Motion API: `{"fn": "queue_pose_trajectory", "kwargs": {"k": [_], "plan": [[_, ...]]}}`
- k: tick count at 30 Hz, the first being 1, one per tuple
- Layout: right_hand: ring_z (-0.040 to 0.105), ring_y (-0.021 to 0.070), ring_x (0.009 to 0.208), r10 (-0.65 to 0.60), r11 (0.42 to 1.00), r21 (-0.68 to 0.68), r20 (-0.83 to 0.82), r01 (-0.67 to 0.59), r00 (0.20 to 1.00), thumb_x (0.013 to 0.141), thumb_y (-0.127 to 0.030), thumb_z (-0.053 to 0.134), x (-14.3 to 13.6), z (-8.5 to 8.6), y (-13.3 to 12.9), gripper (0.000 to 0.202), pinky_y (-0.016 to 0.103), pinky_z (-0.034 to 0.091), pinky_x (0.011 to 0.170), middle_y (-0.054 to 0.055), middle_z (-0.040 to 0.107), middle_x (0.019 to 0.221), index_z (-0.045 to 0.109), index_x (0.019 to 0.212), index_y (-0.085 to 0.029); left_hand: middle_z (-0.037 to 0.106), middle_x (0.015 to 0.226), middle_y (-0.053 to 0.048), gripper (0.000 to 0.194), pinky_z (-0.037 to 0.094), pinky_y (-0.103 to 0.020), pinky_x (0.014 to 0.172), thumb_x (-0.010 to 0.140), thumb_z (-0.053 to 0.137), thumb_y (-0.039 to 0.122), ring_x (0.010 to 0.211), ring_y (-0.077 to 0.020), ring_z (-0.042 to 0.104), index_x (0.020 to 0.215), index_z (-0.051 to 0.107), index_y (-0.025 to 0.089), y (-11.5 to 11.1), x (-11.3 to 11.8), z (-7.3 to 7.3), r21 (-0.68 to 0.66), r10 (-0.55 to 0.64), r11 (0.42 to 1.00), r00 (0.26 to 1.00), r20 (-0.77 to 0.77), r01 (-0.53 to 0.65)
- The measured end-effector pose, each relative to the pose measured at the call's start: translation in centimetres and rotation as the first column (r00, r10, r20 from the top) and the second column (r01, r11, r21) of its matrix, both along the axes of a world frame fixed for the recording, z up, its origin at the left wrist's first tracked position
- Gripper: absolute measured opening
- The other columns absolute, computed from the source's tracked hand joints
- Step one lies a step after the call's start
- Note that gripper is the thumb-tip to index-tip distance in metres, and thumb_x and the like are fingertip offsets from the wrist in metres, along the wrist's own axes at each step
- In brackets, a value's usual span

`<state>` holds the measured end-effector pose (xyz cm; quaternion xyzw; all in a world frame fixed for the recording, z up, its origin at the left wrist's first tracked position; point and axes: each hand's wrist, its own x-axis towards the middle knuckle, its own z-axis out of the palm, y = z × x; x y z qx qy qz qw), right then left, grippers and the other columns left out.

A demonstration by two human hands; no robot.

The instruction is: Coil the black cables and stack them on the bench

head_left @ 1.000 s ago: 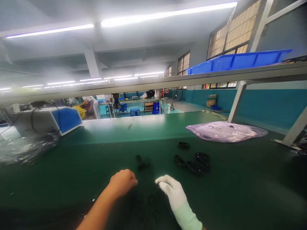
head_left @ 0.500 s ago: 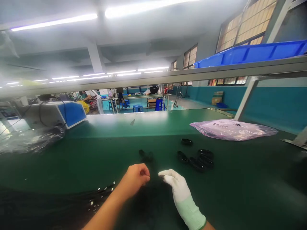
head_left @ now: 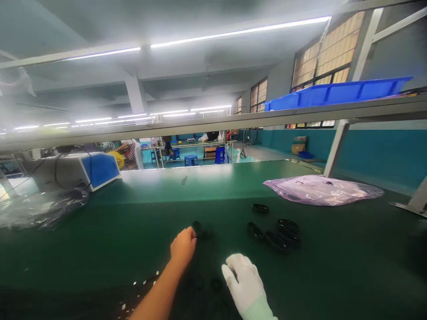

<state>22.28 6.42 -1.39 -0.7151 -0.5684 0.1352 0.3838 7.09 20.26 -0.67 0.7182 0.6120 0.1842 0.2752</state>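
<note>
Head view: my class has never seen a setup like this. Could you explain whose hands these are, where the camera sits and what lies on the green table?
There is no robot here. Both hands belong to one person, whose head-worn camera looks forward and down. The left hand is bare; the right hand wears a white glove. On the green table, glossy black pieces lie toward the right, with a pinkish plastic bag beyond them. Crumpled clear plastic lies at the left. The left hand is close to small dark pieces; whether either hand holds anything is unclear.
</note>
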Motion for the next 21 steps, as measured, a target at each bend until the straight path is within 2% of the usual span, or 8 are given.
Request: {"fn": "queue_pose_trajectory", "kwargs": {"k": [4, 8, 11, 13, 16, 18, 21], "plan": [[0.051, 0.0241, 0.081, 0.014, 0.999, 0.035, -0.119, -0.010, 0.993, 0.081, -0.028, 0.041, 0.3, 0.1, -0.1, 0.019, 0.040, 0.037, 0.078, 0.006, 0.058, 0.081, 0.055, 0.071, -0.021, 0.062, 0.089, -0.003, 0.021, 0.051, -0.030, 0.067, 0.092, 0.052, 0.032, 0.073, -0.0135, 0.060, 0.097, 0.059, 0.013, -0.9, -1.2, 0.0, -0.122, -0.001, 0.992, 0.970, 0.243, 0.031], [0.057, 0.0251, 0.094, 0.062, 0.996, 0.075, -0.306, -0.041, 0.950, 0.079, -0.030, 0.040, -0.4, 0.8, -0.3, 0.027, 0.039, 0.041, 0.088, 0.008, 0.062, 0.098, 0.063, 0.090, -0.019, 0.053, 0.068, 0.002, 0.010, 0.041, -0.020, 0.053, 0.083, 0.051, 0.024, 0.054, -0.0070, 0.050, 0.079, 0.053, 0.014, -4.3, -2.2, 1.0, -0.193, -0.061, 0.964, 0.859, 0.509, 0.182], [0.061, 0.0228, 0.090, 0.126, 0.992, 0.085, -0.453, -0.098, 0.883, 0.077, -0.035, 0.046, -1.6, 1.3, -0.1, 0.031, 0.033, 0.047, 0.081, 0.008, 0.066, 0.096, 0.064, 0.097, -0.019, 0.051, 0.065, 0.003, 0.014, 0.038, -0.020, 0.051, 0.072, 0.054, 0.029, 0.050, -0.0070, 0.047, 0.075, 0.050, 0.017, -7.1, -1.6, 1.5, -0.203, -0.085, 0.943, 0.778, 0.622, 0.265], [0.062, 0.0199, 0.070, 0.153, 0.988, 0.073, -0.530, -0.136, 0.834, 0.072, -0.034, 0.052, -2.2, 1.3, 0.3, 0.024, 0.030, 0.048, 0.065, 0.005, 0.065, 0.077, 0.064, 0.085, -0.017, 0.051, 0.064, 0.003, 0.017, 0.039, -0.021, 0.051, 0.069, 0.055, 0.033, 0.050, -0.0083, 0.048, 0.075, 0.049, 0.017, -8.2, -1.1, 1.6, -0.197, -0.085, 0.941, 0.753, 0.653, 0.277], [0.050, 0.0129, 0.047, 0.149, 0.987, 0.044, -0.625, -0.157, 0.766, 0.068, -0.033, 0.052, -2.4, 1.0, 0.7, 0.016, 0.024, 0.040, 0.048, 0.000, 0.055, 0.056, 0.056, 0.066, -0.017, 0.052, 0.066, 0.002, 0.017, 0.039, -0.022, 0.052, 0.074, 0.047, 0.036, 0.052, -0.0099, 0.049, 0.077, 0.048, 0.019, -8.2, -1.5, 1.7, -0.153, -0.058, 0.967, 0.758, 0.650, 0.205], [0.046, 0.0103, 0.044, 0.136, 0.987, 0.031, -0.675, -0.157, 0.725, 0.069, -0.034, 0.051, -2.2, 0.7, 0.8, 0.017, 0.023, 0.037, 0.045, -0.002, 0.051, 0.054, 0.053, 0.065, -0.017, 0.052, 0.066, 0.002, 0.017, 0.037, -0.023, 0.054, 0.077, 0.043, 0.035, 0.052, -0.0104, 0.048, 0.075, 0.049, 0.020, -7.8, -2.6, 1.8, -0.107, -0.046, 0.984, 0.787, 0.615, 0.140], [0.046, 0.0093, 0.046, 0.134, 0.985, 0.019, -0.719, -0.172, 0.682, 0.067, -0.034, 0.054, -1.8, 0.6, 0.6, 0.018, 0.022, 0.036, 0.046, -0.002, 0.052, 0.056, 0.054, 0.067, -0.016, 0.053, 0.060, 0.002, 0.009, 0.033, -0.024, 0.055, 0.070, 0.055, 0.026, 0.056, -0.0129, 0.048, 0.065, 0.056, 0.019, -7.8, -4.2, 2.2, -0.035, -0.074, 0.994, 0.856, 0.511, 0.107]]}}
